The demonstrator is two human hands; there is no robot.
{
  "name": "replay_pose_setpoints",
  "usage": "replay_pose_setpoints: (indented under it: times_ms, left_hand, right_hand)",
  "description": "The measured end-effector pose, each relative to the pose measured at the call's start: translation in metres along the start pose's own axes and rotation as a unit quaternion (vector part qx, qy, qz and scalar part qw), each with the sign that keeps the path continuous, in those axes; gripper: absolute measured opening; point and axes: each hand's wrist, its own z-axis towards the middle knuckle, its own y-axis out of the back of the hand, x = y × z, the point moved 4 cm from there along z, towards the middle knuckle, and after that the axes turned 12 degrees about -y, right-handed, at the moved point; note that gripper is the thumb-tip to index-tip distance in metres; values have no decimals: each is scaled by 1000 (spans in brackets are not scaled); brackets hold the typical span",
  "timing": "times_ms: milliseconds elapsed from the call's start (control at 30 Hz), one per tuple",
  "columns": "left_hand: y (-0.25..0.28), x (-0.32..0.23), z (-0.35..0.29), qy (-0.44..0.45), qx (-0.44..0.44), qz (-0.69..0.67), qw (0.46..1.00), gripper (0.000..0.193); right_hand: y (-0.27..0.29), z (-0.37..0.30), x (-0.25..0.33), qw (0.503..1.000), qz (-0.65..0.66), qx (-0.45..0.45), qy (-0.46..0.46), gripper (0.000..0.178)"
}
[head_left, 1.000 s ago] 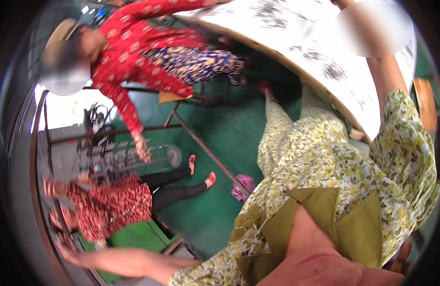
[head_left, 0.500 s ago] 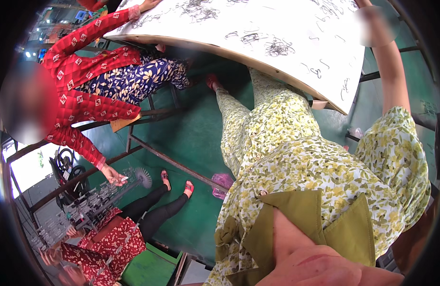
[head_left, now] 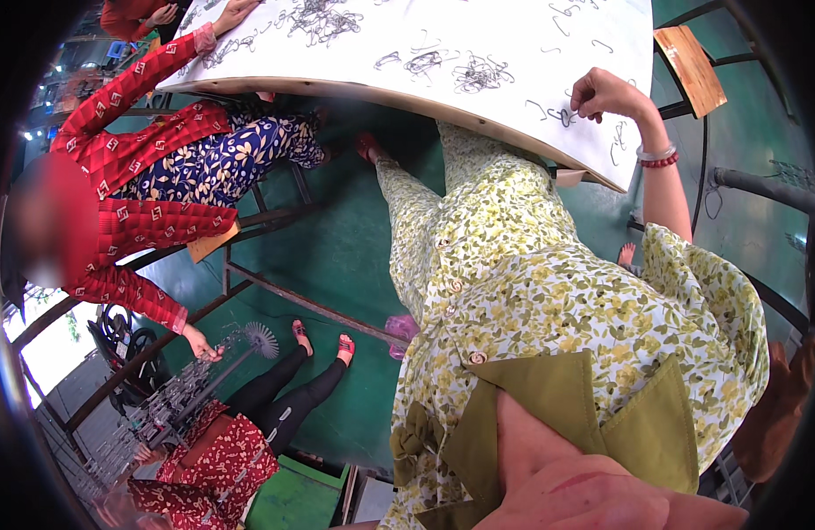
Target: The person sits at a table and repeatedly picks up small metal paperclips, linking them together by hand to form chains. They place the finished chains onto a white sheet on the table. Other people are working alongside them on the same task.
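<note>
My right hand (head_left: pixel 602 95), with a red bead bracelet (head_left: pixel 660 160) and a pale bangle at the wrist, is over the right end of a white-topped table (head_left: pixel 478 31). Its fingers are curled together in a pinch, their tips close to a small cluster of thin dark curved pieces (head_left: pixel 562 116). Whether one of these is between the fingertips is too small to tell. More such dark pieces lie beside it, with a denser tangle (head_left: pixel 482 74) further left. My left hand is out of view.
To my left, a co-worker in a red patterned jacket (head_left: pixel 142 212) rests one hand on the table. Another person in red sits at lower left near a wire rack (head_left: pixel 151 397). A wooden stool (head_left: pixel 692 71) stands beyond the right table edge. Metal bars (head_left: pixel 319 305) cross the floor.
My right hand has come back from the upper right edge to over the tabletop, its elbow now more bent. The whole view has shifted slightly, bringing the stool into sight.
</note>
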Motion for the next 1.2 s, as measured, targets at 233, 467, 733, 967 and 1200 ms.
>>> replay_pose_setpoints:
  times_ms: [233,467,733,967,1200]
  left_hand:
    - [-9,3,1,-3,5,-5,1000,28]
    - [-20,-5,17,-36,-11,-11,999,26]
    - [-26,2,21,-61,-48,-38,996,23]
    - [-33,-14,54,-132,-131,-54,981,22]
    - [-120,-15,25,-169,-50,71,982,10]
  right_hand:
    - [-14,1,1,998,-46,-45,10,10]
    - [7,-13,18,962,-41,-268,45,19]
    - [3,-4,26,951,-105,-274,94,17]
    - [-86,-7,29,903,-174,-391,36,7]
    - [-89,-8,57,865,-224,-425,145,7]
